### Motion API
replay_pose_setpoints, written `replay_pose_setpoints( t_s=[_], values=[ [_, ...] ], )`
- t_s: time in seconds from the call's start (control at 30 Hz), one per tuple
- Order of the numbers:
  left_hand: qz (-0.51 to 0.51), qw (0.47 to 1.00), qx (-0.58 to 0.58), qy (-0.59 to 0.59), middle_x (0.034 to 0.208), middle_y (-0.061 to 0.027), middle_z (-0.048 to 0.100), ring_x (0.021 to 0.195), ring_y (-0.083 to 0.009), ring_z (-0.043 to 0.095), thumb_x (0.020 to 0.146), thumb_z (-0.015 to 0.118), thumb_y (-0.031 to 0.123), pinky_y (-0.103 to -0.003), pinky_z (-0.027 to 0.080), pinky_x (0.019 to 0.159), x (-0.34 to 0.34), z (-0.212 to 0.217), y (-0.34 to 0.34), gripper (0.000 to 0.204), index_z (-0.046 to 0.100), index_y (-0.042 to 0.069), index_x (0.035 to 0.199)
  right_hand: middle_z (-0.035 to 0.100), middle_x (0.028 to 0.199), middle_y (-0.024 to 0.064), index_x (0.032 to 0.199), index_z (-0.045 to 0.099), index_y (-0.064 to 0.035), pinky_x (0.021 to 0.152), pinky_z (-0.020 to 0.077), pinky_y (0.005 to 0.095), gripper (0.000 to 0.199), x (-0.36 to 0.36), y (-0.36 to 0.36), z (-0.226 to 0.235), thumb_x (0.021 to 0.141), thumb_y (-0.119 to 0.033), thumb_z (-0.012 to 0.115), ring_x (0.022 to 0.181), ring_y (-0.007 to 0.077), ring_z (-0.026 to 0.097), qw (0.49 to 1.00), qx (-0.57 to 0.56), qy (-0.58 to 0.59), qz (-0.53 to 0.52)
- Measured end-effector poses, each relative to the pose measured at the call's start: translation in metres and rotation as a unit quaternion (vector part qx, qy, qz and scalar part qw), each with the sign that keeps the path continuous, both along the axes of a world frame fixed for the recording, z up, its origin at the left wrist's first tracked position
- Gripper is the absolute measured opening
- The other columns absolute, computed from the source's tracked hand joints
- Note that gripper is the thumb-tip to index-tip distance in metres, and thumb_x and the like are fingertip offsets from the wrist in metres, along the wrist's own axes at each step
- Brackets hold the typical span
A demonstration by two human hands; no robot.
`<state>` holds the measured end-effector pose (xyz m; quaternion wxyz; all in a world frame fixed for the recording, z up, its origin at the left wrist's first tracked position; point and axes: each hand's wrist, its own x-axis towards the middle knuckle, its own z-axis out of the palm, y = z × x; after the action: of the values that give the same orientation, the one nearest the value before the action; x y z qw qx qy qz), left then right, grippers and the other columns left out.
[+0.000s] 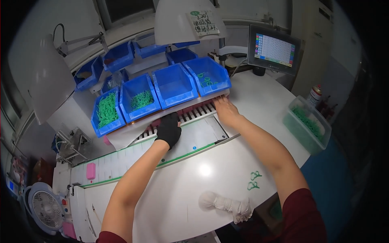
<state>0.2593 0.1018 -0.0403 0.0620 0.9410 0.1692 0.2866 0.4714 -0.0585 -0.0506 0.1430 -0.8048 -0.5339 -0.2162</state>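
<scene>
My left hand [169, 130], in a black glove, reaches over a row of pale rollers [198, 111] below the blue bins. Its fingers point away under the white overhanging sheet [129, 135], and their tips are mostly hidden. Near the right end of that row is my bare right hand [226, 111]. Its fingers stretch forward to the underside of the rightmost bin's ledge, and I see nothing held in them. Pinkish material [191, 108] shows behind the rollers between both hands. A pale green-edged conveyor belt [133, 160] runs in front of the rollers, with a pink block [90, 171] on its left part.
Green pieces fill the left bin [107, 111]; fewer lie in the second bin [141, 99] and right bin [208, 79]. A clear tub [308, 125] and screen [273, 49] stand right. Two green loops [254, 180] and a white cloth bundle [227, 204] lie nearer. A fan [46, 208] stands left.
</scene>
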Motion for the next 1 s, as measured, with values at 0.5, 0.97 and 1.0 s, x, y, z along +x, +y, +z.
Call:
replay_pose_setpoints(
  t_s=[0.5,0.97,1.0],
  values=[
    [0.043,0.993,0.084,0.068,0.127,-0.0199,0.057,0.118,-0.0375,0.052,0.091,0.049,0.048,-0.043,0.037,0.104,0.063,-0.043,0.079,0.055,0.057,0.007,0.125,0.044,0.14,0.0201,0.137,0.044,-0.0057,0.106,0.0387,0.0383,0.045,0.083,0.043,0.009,0.094,-0.017,0.04,0.127,0.0326,0.045,0.958,-0.08,0.267,-0.069],
    [-0.019,0.99,-0.026,0.135,0.124,-0.0196,0.058,0.115,-0.0375,0.054,0.088,0.051,0.049,-0.045,0.039,0.101,0.131,-0.044,0.064,0.056,0.057,0.008,0.125,0.053,0.135,0.0131,0.135,0.049,-0.0115,0.104,0.0403,0.034,0.05,0.075,0.05,0.031,0.092,-0.037,0.055,0.126,0.0244,0.049,0.966,-0.06,0.246,-0.051],
    [-0.025,0.989,-0.033,0.14,0.124,-0.0196,0.058,0.115,-0.0375,0.054,0.088,0.051,0.049,-0.045,0.039,0.101,0.133,-0.043,0.063,0.056,0.057,0.008,0.125,0.053,0.135,0.0131,0.135,0.049,-0.0115,0.104,0.0403,0.034,0.05,0.081,0.051,0.026,0.092,-0.037,0.055,0.126,0.0244,0.049,0.965,-0.061,0.248,-0.053]
  ],
)
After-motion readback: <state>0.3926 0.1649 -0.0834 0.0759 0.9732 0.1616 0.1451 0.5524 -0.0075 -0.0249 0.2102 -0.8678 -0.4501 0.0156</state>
